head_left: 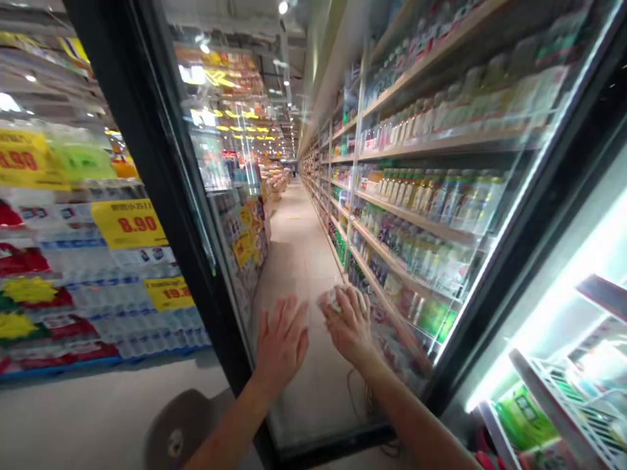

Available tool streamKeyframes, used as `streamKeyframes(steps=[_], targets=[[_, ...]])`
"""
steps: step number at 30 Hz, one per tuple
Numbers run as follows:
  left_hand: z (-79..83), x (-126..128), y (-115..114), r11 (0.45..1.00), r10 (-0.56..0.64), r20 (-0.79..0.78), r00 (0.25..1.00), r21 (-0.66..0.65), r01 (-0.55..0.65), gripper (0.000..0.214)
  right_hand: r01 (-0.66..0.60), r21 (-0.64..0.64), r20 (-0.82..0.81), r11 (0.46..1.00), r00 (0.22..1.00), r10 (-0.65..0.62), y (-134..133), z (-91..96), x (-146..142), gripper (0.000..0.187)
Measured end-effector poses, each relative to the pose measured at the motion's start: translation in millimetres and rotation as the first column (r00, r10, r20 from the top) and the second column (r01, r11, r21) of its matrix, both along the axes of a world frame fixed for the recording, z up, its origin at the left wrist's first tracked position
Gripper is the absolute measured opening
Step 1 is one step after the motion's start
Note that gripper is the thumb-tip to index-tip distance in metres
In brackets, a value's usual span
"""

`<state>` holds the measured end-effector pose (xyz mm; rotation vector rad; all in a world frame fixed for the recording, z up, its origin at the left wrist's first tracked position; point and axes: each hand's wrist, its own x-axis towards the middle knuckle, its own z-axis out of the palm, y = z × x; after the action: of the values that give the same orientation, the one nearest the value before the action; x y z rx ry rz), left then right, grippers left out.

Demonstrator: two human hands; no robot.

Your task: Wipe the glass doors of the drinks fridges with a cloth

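I face an open glass fridge door (206, 215) with a black frame, swung out into a shop aisle. My left hand (283, 339) lies flat against the glass with its fingers spread and holds nothing. Just right of it, my right hand (349, 321) presses a crumpled white cloth (333, 299) against the same pane, fingers curled over it. Through the glass I see the aisle floor and shelves of bottles (431, 196).
The lit fridge interior (563, 365) with white wire racks and green packets is at the lower right. Stacks of water bottles with yellow price signs (130, 223) stand at the left. A cable hangs by the door's bottom edge (362, 391).
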<state>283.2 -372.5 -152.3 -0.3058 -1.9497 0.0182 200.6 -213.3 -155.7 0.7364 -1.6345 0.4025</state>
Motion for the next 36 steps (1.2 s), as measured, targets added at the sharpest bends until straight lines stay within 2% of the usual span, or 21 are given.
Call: streamKeyframes(steps=[2,4,6,8,11,13,14,16,18,20,21,22,25,26,27,29,30,32,33,34,36], targets=[[-11.6,-2.5,-1.9,1.0,0.021,-0.025,0.999,0.013,-0.021,0.066,0.083,-0.154,-0.032,0.984,0.995,-0.089,30.1,13.3,-21.6,0.044],[-17.1,-5.4,-1.1,0.998,0.054,-0.036,0.998,0.033,-0.053,0.07,0.168,-0.434,0.025,0.885,0.984,-0.175,64.3,34.6,-42.9,0.047],[-18.6,-7.3,0.9,0.997,0.075,-0.042,0.996,0.033,-0.074,0.072,0.195,-0.556,0.076,0.808,0.98,-0.184,82.9,48.3,-53.6,0.049],[-18.6,-8.2,2.4,0.997,0.076,-0.063,0.995,0.028,-0.074,0.072,0.158,-0.483,0.046,0.861,0.987,-0.156,77.2,44.7,-49.4,0.051],[-19.0,-10.0,2.4,0.998,0.059,-0.099,0.993,0.043,-0.055,0.07,0.051,-0.155,-0.058,0.987,0.996,-0.061,48.0,17.1,-30.2,0.051],[-20.6,-12.4,1.1,0.998,0.045,-0.127,0.991,0.047,-0.039,0.069,0.043,-0.041,-0.073,0.998,0.996,-0.046,44.4,1.5,-28.4,0.047],[-21.7,-13.9,0.2,0.999,0.039,-0.144,0.989,0.043,-0.033,0.068,0.071,-0.077,-0.069,0.994,0.995,-0.076,52.1,-1.8,-33.5,0.046],[-23.9,-16.9,-1.6,0.999,0.022,-0.175,0.984,0.043,-0.015,0.068,0.151,-0.296,-0.025,0.943,0.986,-0.166,83.0,1.3,-51.9,0.045],[-25.2,-19.3,-3.2,0.998,-0.008,-0.19,0.982,0.054,0.019,0.066,0.201,-0.537,0.041,0.819,0.976,-0.213,118.0,13.2,-69.9,0.047],[-24.8,-20.9,-4.5,0.997,-0.039,-0.201,0.979,0.057,0.052,0.064,0.205,-0.648,0.065,0.733,0.975,-0.214,135.2,24.9,-77.0,0.048],[-24.1,-21.6,-5.0,0.997,-0.048,-0.21,0.976,0.051,0.06,0.063,0.201,-0.651,0.059,0.731,0.975,-0.216,134.0,28.2,-75.9,0.047],[-23.2,-22.3,-5.5,0.997,-0.052,-0.221,0.974,0.04,0.062,0.063,0.192,-0.614,0.04,0.766,0.976,-0.213,127.6,29.1,-72.7,0.046],[-20.7,-24.9,-7.1,0.998,-0.049,-0.257,0.965,0.013,0.054,0.064,0.131,-0.249,-0.032,0.96,0.989,-0.144,106.9,23.6,-64.7,0.037],[-20.4,-25.9,-7.8,0.998,-0.049,-0.265,0.963,0.012,0.054,0.064,0.112,-0.117,-0.042,0.987,0.992,-0.118,109.6,22.3,-66.2,0.035],[-20.5,-27.0,-8.7,0.998,-0.052,-0.27,0.962,0.012,0.057,0.064,0.114,-0.073,-0.045,0.991,0.992,-0.117,119.6,22.6,-70.8,0.035],[-21.7,-29.5,-11.2,0.998,-0.047,-0.277,0.96,0.026,0.057,0.063,0.172,-0.28,-0.012,0.945,0.983,-0.182,156.3,27.8,-87.3,0.041],[-22.7,-30.8,-12.9,0.999,-0.038,-0.281,0.959,0.022,0.046,0.062,0.196,-0.464,0.027,0.864,0.978,-0.207,176.9,31.5,-97.2,0.044],[-25.1,-33.7,-16.9,1.0,-0.016,-0.288,0.957,-0.01,0.014,0.063,0.218,-0.646,0.104,0.732,0.974,-0.199,204.5,36.5,-112.7,0.048],[-26.1,-35.2,-18.8,1.0,-0.002,-0.295,0.955,-0.029,-0.007,0.063,0.216,-0.688,0.111,0.693,0.975,-0.194,206.2,36.2,-115.5,0.048],[-27.0,-36.7,-20.6,0.999,0.01,-0.303,0.953,-0.045,-0.025,0.064,0.206,-0.688,0.098,0.696,0.976,-0.192,198.9,33.6,-114.3,0.048],[-27.8,-39.8,-23.5,0.998,0.021,-0.311,0.95,-0.051,-0.039,0.064,0.158,-0.6,0.004,0.784,0.981,-0.195,164.0,23.2,-101.4,0.046]])
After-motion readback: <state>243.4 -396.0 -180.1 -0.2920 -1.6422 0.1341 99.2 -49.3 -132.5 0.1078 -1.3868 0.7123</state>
